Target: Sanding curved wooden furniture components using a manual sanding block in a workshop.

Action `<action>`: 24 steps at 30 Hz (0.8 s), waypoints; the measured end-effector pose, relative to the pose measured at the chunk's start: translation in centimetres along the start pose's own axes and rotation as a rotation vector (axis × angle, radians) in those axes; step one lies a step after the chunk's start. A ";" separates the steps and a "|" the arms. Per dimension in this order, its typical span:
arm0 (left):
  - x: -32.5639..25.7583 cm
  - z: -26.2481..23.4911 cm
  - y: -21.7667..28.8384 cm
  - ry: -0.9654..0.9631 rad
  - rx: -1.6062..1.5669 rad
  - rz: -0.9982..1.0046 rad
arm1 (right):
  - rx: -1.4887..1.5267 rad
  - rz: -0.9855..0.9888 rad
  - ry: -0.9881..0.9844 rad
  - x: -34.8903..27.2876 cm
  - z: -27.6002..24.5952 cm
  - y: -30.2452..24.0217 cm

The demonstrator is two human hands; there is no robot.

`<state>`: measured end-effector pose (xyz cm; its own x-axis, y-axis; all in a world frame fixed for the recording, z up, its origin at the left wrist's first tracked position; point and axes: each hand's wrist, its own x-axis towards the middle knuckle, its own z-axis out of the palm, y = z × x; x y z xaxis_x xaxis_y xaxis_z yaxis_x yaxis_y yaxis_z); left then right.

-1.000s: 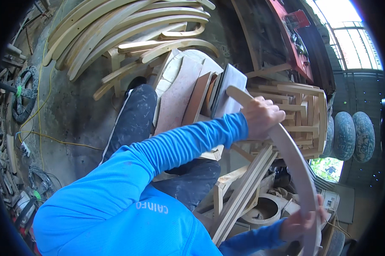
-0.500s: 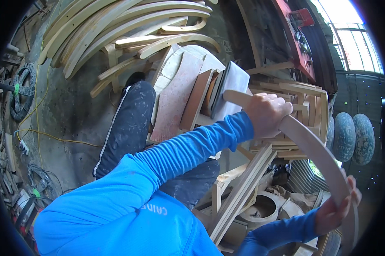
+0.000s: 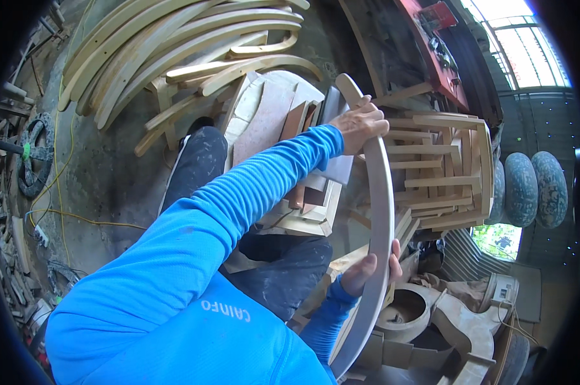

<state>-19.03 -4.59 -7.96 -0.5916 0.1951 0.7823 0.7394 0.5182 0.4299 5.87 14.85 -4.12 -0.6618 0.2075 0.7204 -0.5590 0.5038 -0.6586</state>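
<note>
The person holds a long curved wooden strip [image 3: 385,212] with both hands, standing over a cluttered workshop floor [image 3: 103,173]. The strip bows from a rounded upper end near the middle of the view, runs down the right of the person's body and ends low, beside the blue shirt.

The left hand [image 3: 362,123] is closed around the strip close to its upper end, fingers wrapped over the outer face and the thumb on the near side. The blue sleeve [image 3: 251,186] stretches across the view to reach it. Below this hand, the strip carries on in a smooth arc.

The right hand [image 3: 367,268] grips the strip further down, about two thirds along its length. Its fingers curl round the inner edge and one fingertip shows on the far side, so the wood passes right through the closed hand. Between the two hands, the strip hangs free of anything else.

Behind the left hand stands a stack of wooden frames [image 3: 441,167]. Under the arm lie flat boards [image 3: 270,115] leaning together on a low wooden stand. A heap of curved wooden slats [image 3: 174,45] fills the upper left part of the floor, and a yellow cable [image 3: 62,192] trails along its left side. Carved wooden parts [image 3: 431,314] sit at the lower right, just beside the strip's lower stretch.
</note>
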 end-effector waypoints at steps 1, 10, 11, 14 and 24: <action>0.0 -0.5 -0.2 -0.005 -0.006 -0.024 | 0.018 -0.012 -0.027 0.2 0.7 0.0; 2.1 -3.8 4.3 0.180 -0.111 -0.080 | -0.145 -0.167 -0.201 8.4 -3.3 -7.1; 2.3 -4.0 4.5 0.204 -0.124 -0.082 | -0.147 -0.169 -0.212 9.5 -3.9 -7.8; 2.3 -3.2 7.1 0.276 -0.175 -0.092 | -0.193 -0.225 -0.243 12.1 -6.5 -10.1; 4.2 -2.6 12.5 0.304 -0.182 -0.397 | -0.037 -0.016 -0.344 30.2 -6.5 -13.7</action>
<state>-11.44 0.52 1.86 -0.7372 -0.2504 0.6275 0.5376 0.3452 0.7693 -3.20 19.62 28.05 -0.7865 -0.0922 0.6107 -0.5561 0.5360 -0.6352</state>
